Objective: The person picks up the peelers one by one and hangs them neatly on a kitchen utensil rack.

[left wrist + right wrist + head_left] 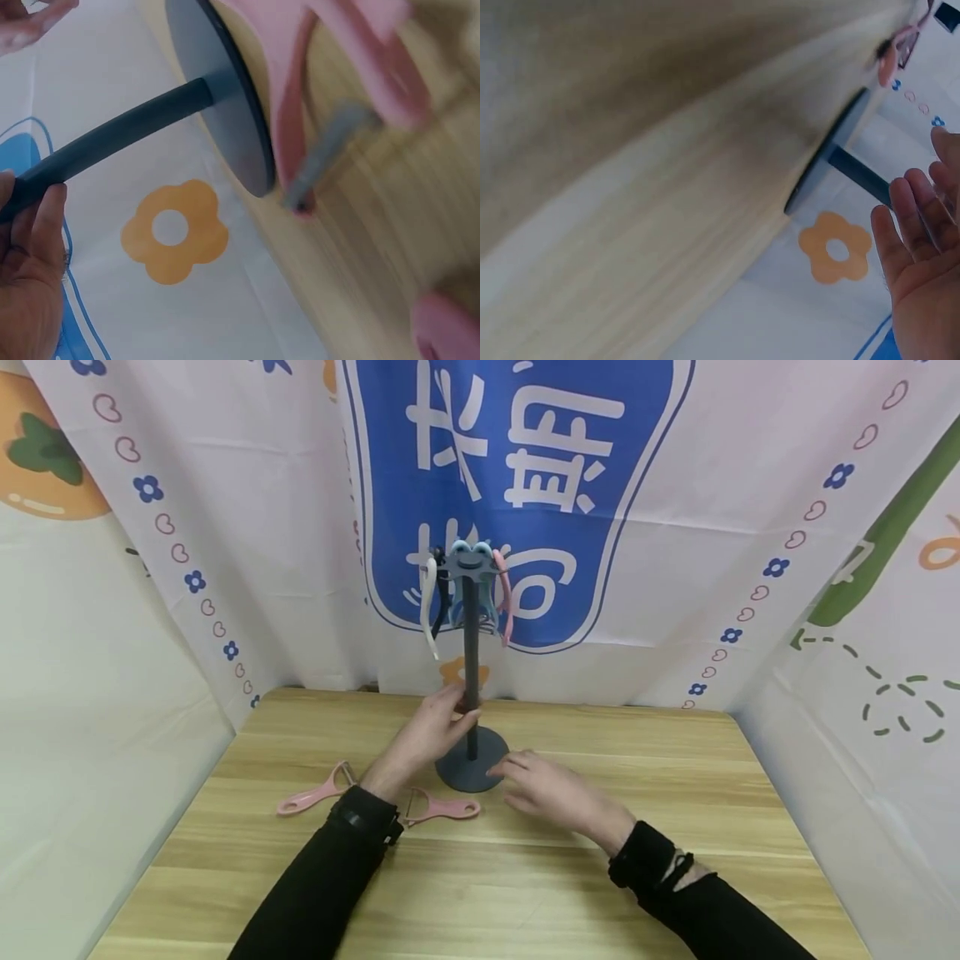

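Note:
A dark grey stand point(471, 652) with a round base point(469, 772) rises upright from the table. My left hand point(429, 731) grips its pole point(120, 136) in the lower half, with fingers and thumb around it. White, black, light blue and pink items point(504, 597) with curved handles hang from the stand's top. My right hand point(558, 793), fingers apart and relaxed, is beside the right edge of the base; the right wrist view shows its palm point(930, 300) holding nothing. Two pink peelers lie on the table, one peeler point(318, 792) left of my left wrist, the other peeler point(446, 808) in front of the base.
The wooden table point(637, 893) ends at the back against a printed white curtain point(285, 527). More white cloth stands along its left and right sides. A watch-like black strap point(366, 814) circles my left wrist.

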A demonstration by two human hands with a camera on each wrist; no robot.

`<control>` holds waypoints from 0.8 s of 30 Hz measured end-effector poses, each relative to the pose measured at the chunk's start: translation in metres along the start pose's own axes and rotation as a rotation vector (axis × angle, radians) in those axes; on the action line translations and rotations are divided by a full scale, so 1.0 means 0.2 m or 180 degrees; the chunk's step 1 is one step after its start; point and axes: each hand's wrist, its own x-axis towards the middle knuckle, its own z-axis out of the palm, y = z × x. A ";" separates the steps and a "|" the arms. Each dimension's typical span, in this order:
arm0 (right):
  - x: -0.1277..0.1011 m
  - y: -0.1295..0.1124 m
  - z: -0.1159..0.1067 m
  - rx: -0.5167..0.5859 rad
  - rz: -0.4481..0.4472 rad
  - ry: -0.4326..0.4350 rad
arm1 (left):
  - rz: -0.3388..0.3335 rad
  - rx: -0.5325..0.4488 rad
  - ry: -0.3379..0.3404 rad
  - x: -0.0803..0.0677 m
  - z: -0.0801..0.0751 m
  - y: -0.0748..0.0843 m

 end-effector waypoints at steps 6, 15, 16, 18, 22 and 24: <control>0.01 -0.02 0.08 -0.0053 -0.0176 -0.0223 | -0.0064 -0.0081 -0.0088 0.01 -0.02 -0.01; 0.04 -0.07 0.12 0.0003 -0.0370 -0.0333 | -0.0105 -0.0069 -0.0196 0.02 -0.03 -0.01; 0.05 -0.07 0.13 0.0015 -0.0378 -0.0336 | -0.0115 -0.0069 -0.0207 0.02 -0.02 -0.01; 0.06 -0.08 0.14 -0.0032 -0.0397 -0.0357 | -0.0121 -0.0063 -0.0218 0.02 -0.02 -0.01; 0.07 -0.07 0.17 -0.0144 -0.0426 -0.0396 | -0.0125 -0.0032 -0.0222 0.02 -0.02 0.00; 0.07 -0.07 0.18 -0.0197 -0.0442 -0.0390 | -0.0105 -0.0004 -0.0211 0.02 -0.02 0.00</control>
